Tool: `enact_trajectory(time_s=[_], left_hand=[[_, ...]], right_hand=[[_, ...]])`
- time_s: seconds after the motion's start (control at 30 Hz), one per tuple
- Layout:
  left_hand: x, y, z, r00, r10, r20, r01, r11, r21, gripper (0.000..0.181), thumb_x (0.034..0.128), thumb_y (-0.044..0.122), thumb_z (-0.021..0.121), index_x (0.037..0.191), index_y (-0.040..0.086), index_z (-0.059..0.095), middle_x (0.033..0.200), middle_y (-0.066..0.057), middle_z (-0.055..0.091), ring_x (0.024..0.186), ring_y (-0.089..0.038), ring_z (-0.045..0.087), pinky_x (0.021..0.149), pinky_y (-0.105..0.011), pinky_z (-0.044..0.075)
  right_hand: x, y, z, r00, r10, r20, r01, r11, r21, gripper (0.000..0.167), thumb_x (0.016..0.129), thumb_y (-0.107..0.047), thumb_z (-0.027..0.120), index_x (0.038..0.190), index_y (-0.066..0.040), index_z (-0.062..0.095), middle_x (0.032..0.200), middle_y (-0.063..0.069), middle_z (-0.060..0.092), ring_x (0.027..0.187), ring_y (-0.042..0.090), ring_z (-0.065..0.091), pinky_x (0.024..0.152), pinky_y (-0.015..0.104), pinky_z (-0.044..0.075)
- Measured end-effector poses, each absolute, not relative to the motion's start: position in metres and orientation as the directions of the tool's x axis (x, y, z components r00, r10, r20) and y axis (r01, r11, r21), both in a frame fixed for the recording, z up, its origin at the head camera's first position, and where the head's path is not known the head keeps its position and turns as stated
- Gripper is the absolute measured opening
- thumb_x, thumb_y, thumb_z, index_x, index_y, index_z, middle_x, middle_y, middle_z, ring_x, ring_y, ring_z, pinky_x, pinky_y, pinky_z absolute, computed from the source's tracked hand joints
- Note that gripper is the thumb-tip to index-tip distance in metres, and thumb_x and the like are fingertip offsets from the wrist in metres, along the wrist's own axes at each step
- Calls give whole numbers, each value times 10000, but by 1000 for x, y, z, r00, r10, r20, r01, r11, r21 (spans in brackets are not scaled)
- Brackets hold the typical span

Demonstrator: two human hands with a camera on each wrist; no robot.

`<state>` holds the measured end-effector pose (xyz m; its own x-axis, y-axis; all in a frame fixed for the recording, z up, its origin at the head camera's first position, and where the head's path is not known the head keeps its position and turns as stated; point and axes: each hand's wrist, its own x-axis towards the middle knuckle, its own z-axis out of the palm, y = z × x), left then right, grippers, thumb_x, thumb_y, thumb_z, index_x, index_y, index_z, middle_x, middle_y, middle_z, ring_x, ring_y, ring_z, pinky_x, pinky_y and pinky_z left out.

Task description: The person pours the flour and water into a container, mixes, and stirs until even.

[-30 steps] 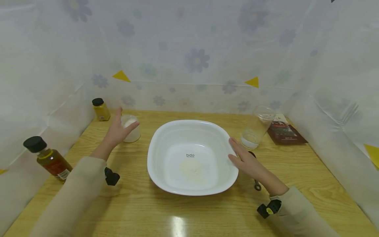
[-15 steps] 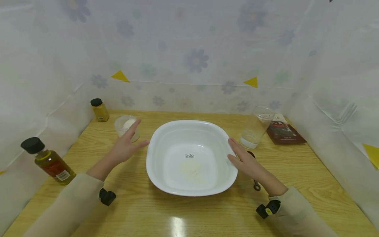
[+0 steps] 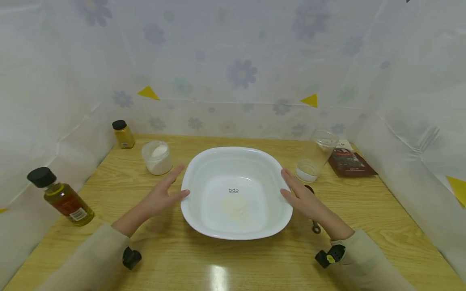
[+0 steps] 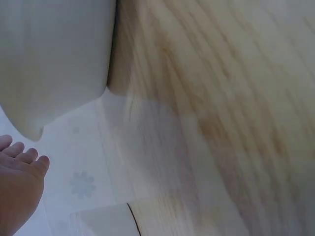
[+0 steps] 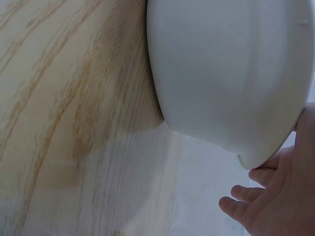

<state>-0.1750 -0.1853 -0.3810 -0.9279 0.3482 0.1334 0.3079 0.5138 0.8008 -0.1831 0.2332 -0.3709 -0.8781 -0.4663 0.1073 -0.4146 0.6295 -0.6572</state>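
Observation:
A white basin (image 3: 233, 161) stands mid-table, with a small patch of pale powder (image 3: 236, 207) on its bottom. My right hand (image 3: 305, 202) touches the basin's right rim with fingers extended; in the right wrist view that hand (image 5: 278, 196) meets the rim from outside. At the left rim is my left hand (image 3: 158, 200), fingers spread and thumb tip over the edge. In the left wrist view the left hand's fingers (image 4: 27, 156) lie just under the rim, and firm contact is hard to tell. Behind the left hand stands a clear tub of white powder (image 3: 158, 161).
An oil bottle (image 3: 67, 202) stands at the left, with a black-capped yellow jar (image 3: 123, 135) farther back. Right of the basin are a tall clear cup with some liquid (image 3: 314, 157), a dark brown packet (image 3: 351, 163) and a dark spoon-like handle (image 3: 315, 227), partly covered by the right hand.
My left hand has left the powder tub and moved right and nearer to me, to the basin's left rim. The right hand has stayed at the right rim.

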Motion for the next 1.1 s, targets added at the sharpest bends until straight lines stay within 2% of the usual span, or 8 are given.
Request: enact_trajectory(time_s=[0.2,0.43,0.8,0.97,1.1], left_hand=[[-172,-182,-387,-913,364,184,364,522,771,727,893,327,614,1466,93,232,1503,-86,196,1357,-304,159,1047,-543,182],[-171,-181,-393,-906,368,208,382,503,775,642,912,288,593,1435,58,300,1512,-62,177,1355,-303,170,1040,-542,203],[-168,-180,-392,-908,353,224,390,521,759,638,910,306,593,1426,49,319,1506,-60,198,1353,-282,189,1048,-513,211],[-169,-180,-392,-907,357,224,393,524,755,638,912,310,590,1430,57,317,1505,-61,203,1354,-278,185,1047,-516,212],[-170,-181,-392,-907,359,222,393,524,756,640,910,311,592,1431,63,316,1505,-53,204,1355,-274,183,1046,-519,212]], right_hand=[[-184,233,-372,-878,-468,106,-416,632,-654,622,990,-269,431,1476,-53,108,1525,99,29,1369,330,35,1040,561,170],[-184,234,-373,-879,-466,106,-412,628,-660,624,989,-269,435,1476,-53,109,1525,100,31,1369,332,40,1040,557,175],[-185,234,-374,-877,-461,132,-426,623,-656,622,984,-287,445,1472,-47,142,1522,104,63,1368,321,68,1036,559,186],[-186,235,-369,-890,-430,149,-415,631,-655,628,979,-298,455,1468,-35,160,1513,147,91,1362,350,79,1038,574,154],[-188,241,-362,-899,-409,157,-399,617,-678,635,981,-297,450,1480,-73,125,1515,155,69,1354,381,81,997,611,215]])
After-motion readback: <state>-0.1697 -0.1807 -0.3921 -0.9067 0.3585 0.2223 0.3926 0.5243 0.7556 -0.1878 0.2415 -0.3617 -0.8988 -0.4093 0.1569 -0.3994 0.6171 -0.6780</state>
